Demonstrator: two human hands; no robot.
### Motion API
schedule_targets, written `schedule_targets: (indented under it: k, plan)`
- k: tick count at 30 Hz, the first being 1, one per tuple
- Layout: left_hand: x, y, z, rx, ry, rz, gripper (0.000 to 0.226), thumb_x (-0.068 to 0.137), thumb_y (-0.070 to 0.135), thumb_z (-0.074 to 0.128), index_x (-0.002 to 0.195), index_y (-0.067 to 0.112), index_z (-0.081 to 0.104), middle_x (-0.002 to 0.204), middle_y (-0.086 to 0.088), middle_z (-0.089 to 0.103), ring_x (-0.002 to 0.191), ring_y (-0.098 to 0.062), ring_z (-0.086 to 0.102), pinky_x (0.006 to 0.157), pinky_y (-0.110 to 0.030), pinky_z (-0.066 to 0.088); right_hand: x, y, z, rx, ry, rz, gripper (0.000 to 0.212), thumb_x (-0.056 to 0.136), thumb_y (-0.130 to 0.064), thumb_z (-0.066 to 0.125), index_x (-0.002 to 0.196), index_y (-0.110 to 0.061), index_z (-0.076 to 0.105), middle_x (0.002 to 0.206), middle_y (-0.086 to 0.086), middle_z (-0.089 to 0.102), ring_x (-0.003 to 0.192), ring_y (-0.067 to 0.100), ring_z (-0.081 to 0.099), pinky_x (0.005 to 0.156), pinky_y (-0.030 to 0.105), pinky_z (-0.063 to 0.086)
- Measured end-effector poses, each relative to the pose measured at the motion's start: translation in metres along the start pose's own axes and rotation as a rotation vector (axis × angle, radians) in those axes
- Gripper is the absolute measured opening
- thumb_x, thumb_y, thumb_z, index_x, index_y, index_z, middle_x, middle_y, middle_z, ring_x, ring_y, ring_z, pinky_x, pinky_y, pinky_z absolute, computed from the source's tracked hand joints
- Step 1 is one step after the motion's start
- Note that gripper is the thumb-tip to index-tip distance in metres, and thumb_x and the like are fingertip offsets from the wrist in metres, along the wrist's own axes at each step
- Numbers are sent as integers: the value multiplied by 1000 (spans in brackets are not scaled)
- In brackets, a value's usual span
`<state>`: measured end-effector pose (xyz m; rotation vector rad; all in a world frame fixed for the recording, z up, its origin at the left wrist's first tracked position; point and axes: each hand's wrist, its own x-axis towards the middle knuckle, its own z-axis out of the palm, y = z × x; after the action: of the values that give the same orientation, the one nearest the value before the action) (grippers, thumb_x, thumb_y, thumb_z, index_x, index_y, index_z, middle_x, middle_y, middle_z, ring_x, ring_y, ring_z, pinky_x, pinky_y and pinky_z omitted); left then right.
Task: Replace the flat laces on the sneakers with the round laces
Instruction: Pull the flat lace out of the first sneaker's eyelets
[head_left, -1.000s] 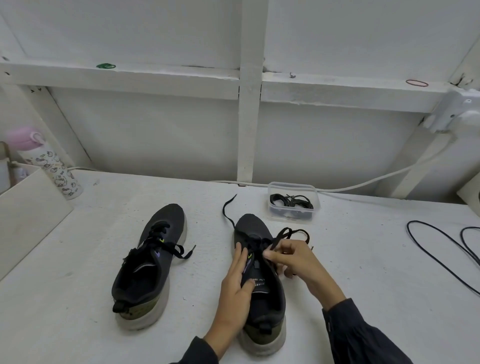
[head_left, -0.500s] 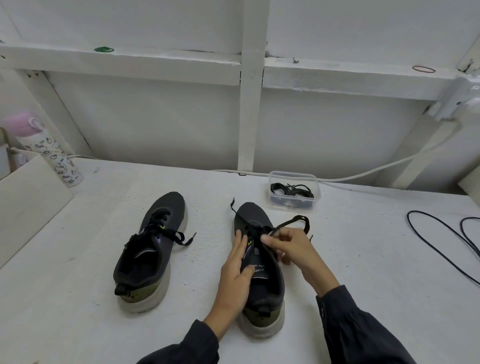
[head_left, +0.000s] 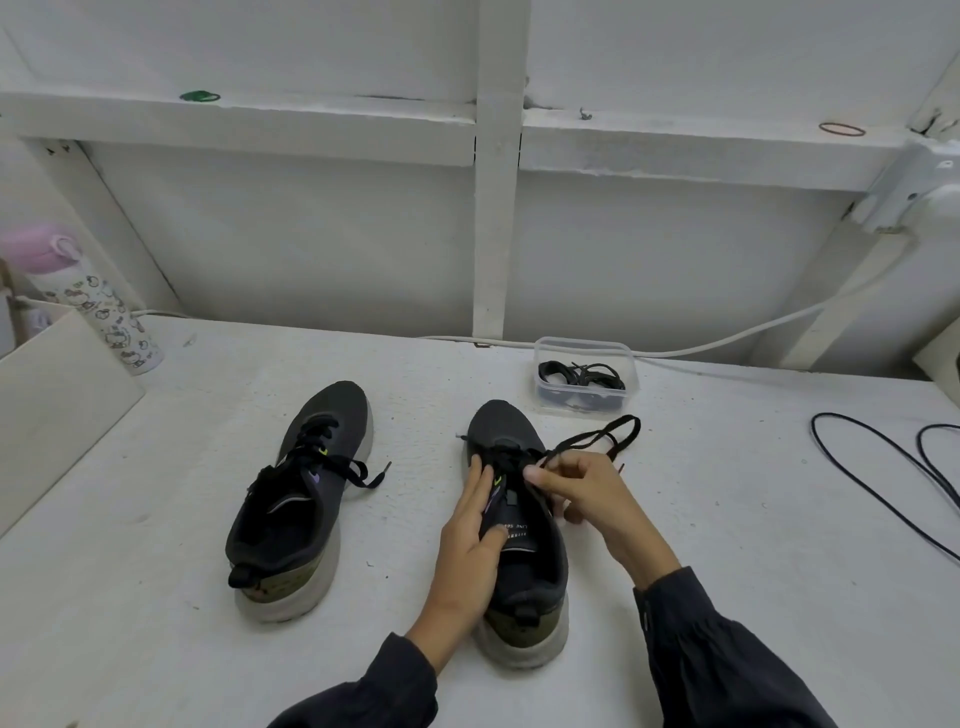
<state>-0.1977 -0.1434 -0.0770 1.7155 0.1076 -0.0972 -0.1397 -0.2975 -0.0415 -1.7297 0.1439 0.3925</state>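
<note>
Landmark: we take the held sneaker (head_left: 524, 561) as our reference. It lies on the white surface (head_left: 156, 623) with its toe away from us and its heel toward us.
Left hand: the left hand (head_left: 470, 545) lies along the held sneaker's left flank. The fingers are straight and together, and the thumb rests on the tongue (pressing, not gripping).
Right hand: the right hand (head_left: 587, 493) sits at the right of the held sneaker's eyelets. Thumb and forefinger pinch the flat lace (head_left: 597, 439), and the other fingers are curled under.
Flat lace: it is threaded through the held sneaker's eyelets. A long loop runs from the pinch out to the right of the toe.
Other sneaker: the other sneaker (head_left: 311, 499) is left of the held sneaker and apart from it. It is laced, and one lace end trails toward the held sneaker.
Clear container: the clear container (head_left: 584, 343) stands just beyond the held sneaker's toe, slightly right, with no lid on it.
Round laces: the round laces (head_left: 579, 375) are coiled inside that container (we cannot tell how many).
Bottle: the bottle (head_left: 98, 306) has a pink lid and is far left of the held sneaker and beyond it.
Black cable: the black cable (head_left: 883, 478) loops on the surface well to the right of the held sneaker.
</note>
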Motion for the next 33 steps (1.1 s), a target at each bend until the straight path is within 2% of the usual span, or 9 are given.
schedule_targets:
  k: [3, 8, 11, 14, 17, 21, 25, 28, 33]
  plan:
    - [0, 1, -1, 4, -6, 4, 68, 91, -13, 46, 150, 18, 30, 156, 18, 21, 141, 3, 23, 115, -14, 22, 7, -3, -6, 45, 141, -60, 19, 87, -16, 70, 75, -4, 61, 66, 9, 57, 51, 17, 47, 44, 22, 29]
    - [-2, 1, -1, 2, -11, -2, 68, 92, -12, 46, 151, 18, 30, 157, 18, 20, 142, 3, 22, 116, -17, 22, 16, -2, -20, 381, 454, -53, 21, 98, -22, 57, 83, -8, 52, 78, 3, 53, 45, 9, 47, 43, 22, 30]
    - [-2, 3, -1, 11, -6, 2, 69, 92, -12, 45, 150, 19, 30, 157, 19, 20, 141, 5, 21, 114, -12, 21, 9, 1, -10, 217, 249, 18, 27, 94, -32, 62, 81, -8, 58, 70, 3, 55, 46, 12, 44, 43, 22, 28]
    - [-2, 3, -1, 31, -1, 5, 69, 91, -13, 45, 150, 18, 30, 156, 19, 20, 141, 5, 21, 116, -16, 20, 0, 5, 2, 68, 23, 16, 26, 85, -24, 74, 74, -6, 59, 57, 2, 48, 47, 12, 38, 42, 19, 25]
    - [-2, 4, -1, 32, -5, -2, 68, 91, -12, 45, 151, 18, 30, 157, 18, 20, 142, 4, 21, 117, -16, 21, 3, 2, -1, 109, 99, -67, 25, 86, -12, 71, 70, -4, 54, 66, 4, 57, 47, 12, 43, 42, 19, 27]
    - [-2, 3, -1, 19, -13, -14, 68, 92, -12, 45, 151, 19, 30, 158, 18, 20, 144, 1, 22, 120, -29, 22, 15, 1, -13, 317, 341, -52, 23, 96, -16, 60, 79, -7, 48, 66, 4, 46, 44, 9, 47, 39, 19, 29]
    - [-2, 3, -2, 46, -1, 17, 68, 91, -9, 48, 149, 21, 33, 157, 17, 22, 144, 1, 22, 119, -24, 22, 11, 3, -4, 253, 255, -21, 29, 97, -28, 59, 78, -7, 50, 71, 4, 55, 45, 11, 47, 40, 21, 27]
    - [-3, 5, -4, 93, 32, 109, 60, 89, 6, 57, 143, 27, 42, 153, 15, 34, 140, 1, 30, 117, -24, 28, 2, 4, -2, 170, 123, 14, 31, 87, -36, 69, 78, -9, 60, 58, -1, 53, 47, 12, 44, 44, 20, 27]
    - [3, 27, -12, 463, 89, 331, 35, 80, 33, 62, 114, 36, 58, 116, 25, 54, 113, 2, 48, 93, -14, 38, -6, 6, 3, 133, 31, -43, 14, 81, -20, 77, 79, -8, 69, 56, -2, 52, 47, 10, 42, 42, 17, 28]
